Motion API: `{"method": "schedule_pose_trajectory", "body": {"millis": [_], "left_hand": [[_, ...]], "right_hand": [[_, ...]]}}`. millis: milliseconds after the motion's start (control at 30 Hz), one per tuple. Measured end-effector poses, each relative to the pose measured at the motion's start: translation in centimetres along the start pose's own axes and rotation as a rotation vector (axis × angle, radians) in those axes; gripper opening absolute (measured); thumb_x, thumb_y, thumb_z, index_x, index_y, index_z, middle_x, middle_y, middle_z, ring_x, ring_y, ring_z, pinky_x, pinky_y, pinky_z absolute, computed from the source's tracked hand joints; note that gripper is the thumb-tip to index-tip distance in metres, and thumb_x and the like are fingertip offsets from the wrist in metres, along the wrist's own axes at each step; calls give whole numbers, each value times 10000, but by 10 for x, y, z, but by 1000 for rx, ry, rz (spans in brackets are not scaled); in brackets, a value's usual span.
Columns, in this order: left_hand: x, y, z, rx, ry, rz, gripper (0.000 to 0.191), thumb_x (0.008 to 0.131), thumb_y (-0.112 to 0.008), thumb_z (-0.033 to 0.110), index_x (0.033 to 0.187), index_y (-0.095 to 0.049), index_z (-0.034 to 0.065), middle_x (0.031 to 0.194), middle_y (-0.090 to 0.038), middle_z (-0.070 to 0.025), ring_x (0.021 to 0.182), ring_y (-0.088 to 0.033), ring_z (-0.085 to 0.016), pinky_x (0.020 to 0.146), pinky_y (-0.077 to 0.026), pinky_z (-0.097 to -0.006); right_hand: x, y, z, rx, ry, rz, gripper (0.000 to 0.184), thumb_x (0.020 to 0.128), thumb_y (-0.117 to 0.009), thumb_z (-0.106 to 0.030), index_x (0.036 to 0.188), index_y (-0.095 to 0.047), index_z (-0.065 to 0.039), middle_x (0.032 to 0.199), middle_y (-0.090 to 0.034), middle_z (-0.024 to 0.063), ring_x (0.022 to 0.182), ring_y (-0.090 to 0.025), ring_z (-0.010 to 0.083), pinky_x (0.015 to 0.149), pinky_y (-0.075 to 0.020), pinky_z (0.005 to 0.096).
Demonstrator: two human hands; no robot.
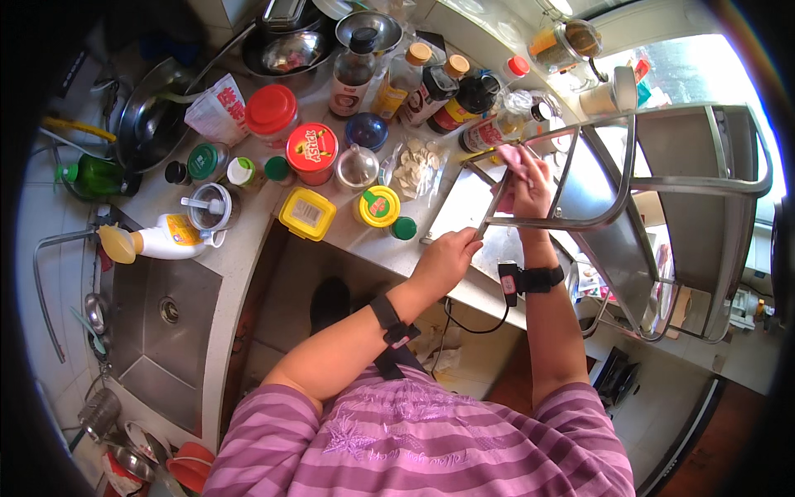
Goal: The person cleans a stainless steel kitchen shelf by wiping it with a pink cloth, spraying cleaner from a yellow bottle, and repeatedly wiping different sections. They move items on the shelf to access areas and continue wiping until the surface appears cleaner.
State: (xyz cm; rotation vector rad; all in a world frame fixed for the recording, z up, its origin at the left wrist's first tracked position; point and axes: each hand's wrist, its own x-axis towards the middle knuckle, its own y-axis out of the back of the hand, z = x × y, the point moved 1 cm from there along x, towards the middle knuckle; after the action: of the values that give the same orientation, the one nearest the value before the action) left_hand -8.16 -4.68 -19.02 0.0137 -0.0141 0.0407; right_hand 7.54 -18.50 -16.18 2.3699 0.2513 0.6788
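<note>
A metal kitchen rack [590, 225] of steel tubes and shelf panels stands tilted on the countertop at the right. My left hand [448, 259] is closed around the end of one of its thin bars. My right hand [531, 189] holds a pink cloth [513, 159] against the rack's tubing, farther up and to the right. The fingers partly hide the cloth and the bar behind it. Below my hands lies a flat, shiny white panel [463, 200]. A bag of dried slices [417, 166] rests just left of it.
Sauce bottles [428, 93] line the back. Red-lidded jars [312, 149], a yellow-lidded box [307, 213] and a green-capped bottle [404, 228] crowd the counter's middle. A white spray bottle [171, 237] lies beside the steel sink [168, 360]. A window [702, 68] is at upper right.
</note>
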Motion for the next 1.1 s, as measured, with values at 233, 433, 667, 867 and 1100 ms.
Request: {"method": "schedule_pose_trajectory", "body": {"millis": [233, 433, 667, 867, 1100], "left_hand": [[-1, -1, -1, 49, -12, 27, 185, 963, -567, 198, 932, -555, 16, 719, -582, -191, 717, -577, -393, 642, -446, -456], [-1, 2, -3, 34, 15, -1, 185, 954, -577, 197, 929, -557, 15, 742, -593, -204, 749, -584, -407, 653, -446, -473], [-3, -2, 0, 28, -10, 41, 163, 940, -595, 180, 967, -578, 20, 742, -599, -205, 721, -586, -407, 642, -450, -473], [1, -1, 2, 29, -23, 71, 198, 966, -568, 229, 988, -584, 33, 779, -613, -209, 760, -601, -409, 649, -468, -476], [-2, -1, 7, 70, 18, 62, 204, 976, -541, 220, 938, -559, 20, 775, -619, -194, 762, -598, -398, 655, -469, -485]], "right_hand": [[14, -11, -17, -32, 72, 219, 231, 847, -521, 117, 1027, -600, -4, 1019, -548, 91, 764, -614, 154, 610, -540, 238], [-25, 16, -32, -261, 303, -71, 121, 990, -515, -87, 1082, -575, -36, 812, -640, 66, 627, -615, 125, 550, -532, 263], [18, 12, -12, -461, 65, 128, 301, 1007, -459, -140, 1247, -622, -60, 1072, -597, 104, 933, -576, 186, 835, -483, 330], [38, 13, 3, -500, -23, 54, 190, 945, -535, -152, 967, -685, -39, 1072, -659, 97, 994, -547, 328, 881, -438, 413], [13, 46, 36, -487, -179, 11, 182, 986, -487, -105, 993, -608, 31, 977, -570, 142, 881, -571, 300, 818, -460, 375]]}}
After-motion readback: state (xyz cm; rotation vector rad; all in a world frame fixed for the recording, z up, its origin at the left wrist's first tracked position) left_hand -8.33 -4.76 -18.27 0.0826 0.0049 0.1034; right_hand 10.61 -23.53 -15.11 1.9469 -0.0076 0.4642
